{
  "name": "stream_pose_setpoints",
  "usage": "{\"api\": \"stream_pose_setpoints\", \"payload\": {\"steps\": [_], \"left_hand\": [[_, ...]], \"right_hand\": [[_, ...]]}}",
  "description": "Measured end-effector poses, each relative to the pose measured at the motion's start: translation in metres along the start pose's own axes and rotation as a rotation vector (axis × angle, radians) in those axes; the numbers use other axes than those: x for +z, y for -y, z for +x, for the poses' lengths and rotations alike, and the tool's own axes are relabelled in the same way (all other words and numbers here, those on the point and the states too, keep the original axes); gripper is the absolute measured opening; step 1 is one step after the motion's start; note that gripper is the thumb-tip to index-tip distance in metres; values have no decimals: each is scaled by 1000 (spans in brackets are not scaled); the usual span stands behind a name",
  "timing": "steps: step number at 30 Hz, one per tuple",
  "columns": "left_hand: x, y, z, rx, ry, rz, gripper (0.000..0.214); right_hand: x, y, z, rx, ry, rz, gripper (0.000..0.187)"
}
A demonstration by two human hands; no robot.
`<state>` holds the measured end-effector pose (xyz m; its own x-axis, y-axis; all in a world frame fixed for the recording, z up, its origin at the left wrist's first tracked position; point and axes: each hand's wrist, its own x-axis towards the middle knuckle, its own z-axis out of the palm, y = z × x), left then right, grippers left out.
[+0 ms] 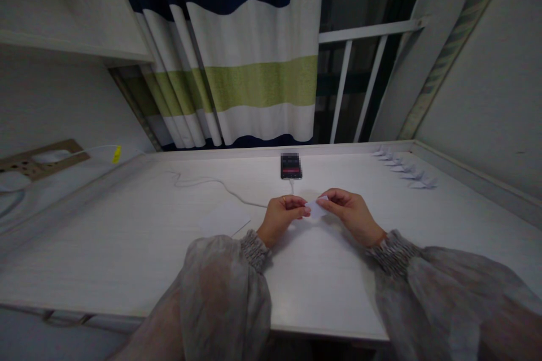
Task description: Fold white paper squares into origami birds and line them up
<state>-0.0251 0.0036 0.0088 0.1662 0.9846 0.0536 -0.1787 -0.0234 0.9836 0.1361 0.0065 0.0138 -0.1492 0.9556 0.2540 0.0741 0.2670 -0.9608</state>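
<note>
A small piece of white folded paper [315, 209] is held just above the desk, between my two hands. My left hand [283, 214] pinches its left edge with thumb and fingers; a ring shows on one finger. On the other side, my right hand [348, 212] grips the paper's upper right edge between thumb and fingers. How the paper is folded is too small to make out. To the left of my left hand, a stack or sheet of white paper [224, 219] lies flat on the white desk [322, 282].
A phone [291, 166] stands at the desk's back edge, with a white cable [224, 185] running left. Several folded paper pieces [406, 169] are lined up at the back right. A power strip [42, 161] is on the left wall. A striped curtain [254, 84] hangs behind.
</note>
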Motion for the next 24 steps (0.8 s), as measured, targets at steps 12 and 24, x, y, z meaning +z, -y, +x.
{"api": "stream_pose_setpoints", "payload": {"steps": [12,24], "left_hand": [[2,-2,-2,-2,-6,-51,22],[0,-1,-1,30,10,14,21]], "right_hand": [[1,3,-2,8,-25,-12,22],[1,5,-3,-16,-29,-27,23]]}}
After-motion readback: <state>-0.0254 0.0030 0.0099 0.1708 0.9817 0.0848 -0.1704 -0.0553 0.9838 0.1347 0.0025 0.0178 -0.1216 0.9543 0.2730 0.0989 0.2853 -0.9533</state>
